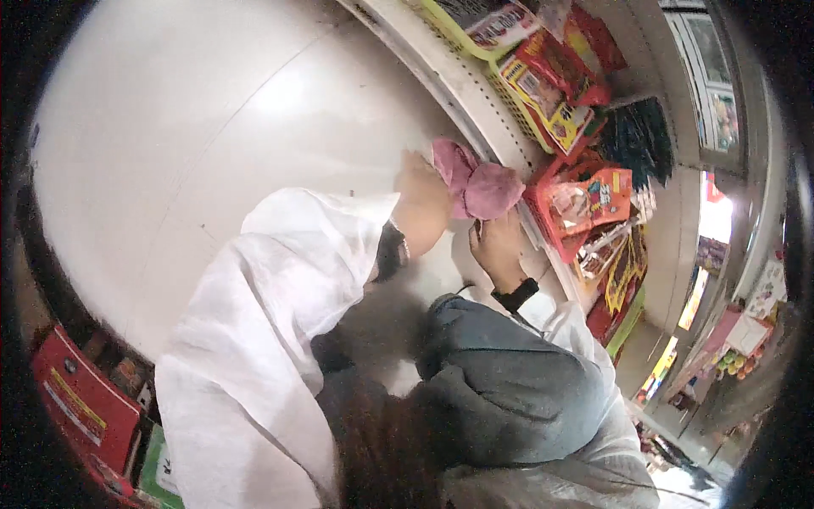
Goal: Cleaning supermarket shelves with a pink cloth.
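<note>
Head view: pink cloth point(492, 191) sits bunched between the hands, beside the shelf point(483, 119). Right hand point(500, 253) apparently grips its near end, likely steadying it; left hand point(424, 204) meets its left side, grip unclear. Red basket point(538, 210), right of the hands, presumably contains packets point(585, 204).

Left hand point(424, 202), right hand point(498, 250): two. Pink cloth point(492, 190): one. White sleeves point(254, 297): two. Red baskets point(549, 227): at least one.

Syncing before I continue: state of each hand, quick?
Left hand: at the crumpled pink fabric cloth; blurred, grip cannot be told.
Right hand: holding that cloth.
</note>
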The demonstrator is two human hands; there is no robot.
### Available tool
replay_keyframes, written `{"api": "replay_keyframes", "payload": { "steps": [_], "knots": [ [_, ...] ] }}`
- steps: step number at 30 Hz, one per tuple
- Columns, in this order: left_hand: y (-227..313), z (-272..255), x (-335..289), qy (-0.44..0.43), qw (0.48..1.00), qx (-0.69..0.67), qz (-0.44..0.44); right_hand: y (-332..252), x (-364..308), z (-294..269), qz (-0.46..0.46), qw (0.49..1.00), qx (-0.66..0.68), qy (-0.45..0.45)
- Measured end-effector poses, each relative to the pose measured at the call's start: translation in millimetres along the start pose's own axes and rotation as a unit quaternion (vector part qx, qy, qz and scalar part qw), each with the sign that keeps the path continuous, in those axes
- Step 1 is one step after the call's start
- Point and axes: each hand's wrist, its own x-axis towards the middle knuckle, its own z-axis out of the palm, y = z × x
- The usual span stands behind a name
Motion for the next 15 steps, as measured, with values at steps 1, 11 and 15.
{"api": "replay_keyframes", "payload": {
  "steps": [1,11,15],
  "knots": [
    [-10.9,-9.0,-6.1,-0.001,1.000,0.003,-0.021,2.8,5.3,5.0,0.001,1.000,0.010,0.000],
    [-44.5,-37.2,-43.0,-0.077,0.955,-0.281,-0.060,-15.1,76.9,12.1,-0.024,0.998,0.035,-0.055],
    [-35.1,-27.9,-29.8,-0.229,0.893,-0.367,-0.125,-2.4,66.2,20.0,-0.061,0.998,0.010,-0.009]
  ]
}}
